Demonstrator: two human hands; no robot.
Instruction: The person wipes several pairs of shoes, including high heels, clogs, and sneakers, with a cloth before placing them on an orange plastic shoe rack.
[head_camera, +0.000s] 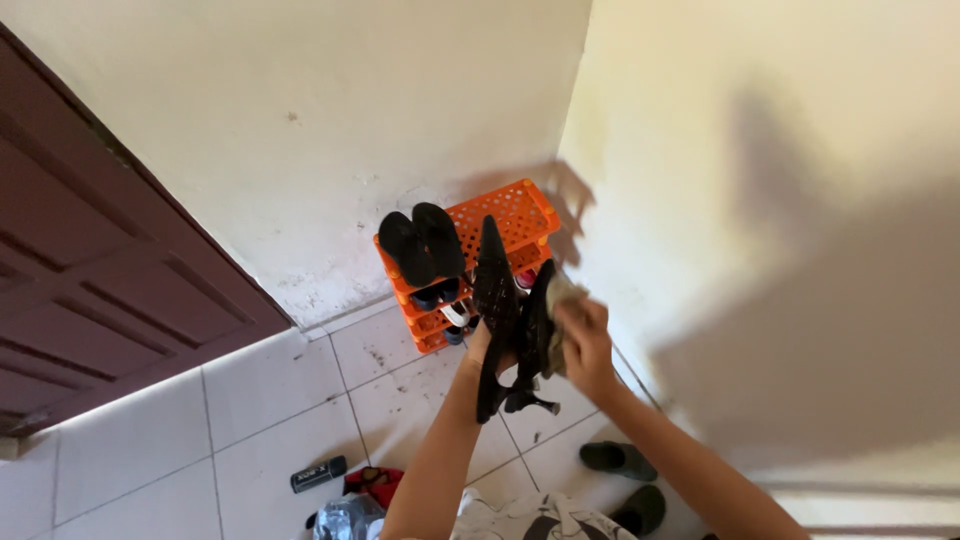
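Gripping black heeled shoes (497, 300) in left hand (482, 345), right hand (585, 335) fingers pressing cloth (562, 296), orange shoe rack (510, 215) behind

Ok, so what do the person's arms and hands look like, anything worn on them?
Both forearms are bare right up to the bottom edge of the picture, with no sleeves in view. The left hand and the right hand wear no gloves. No watch, bracelet or ring can be made out, though the picture is too soft to rule out a small ring. No cables or markings show.
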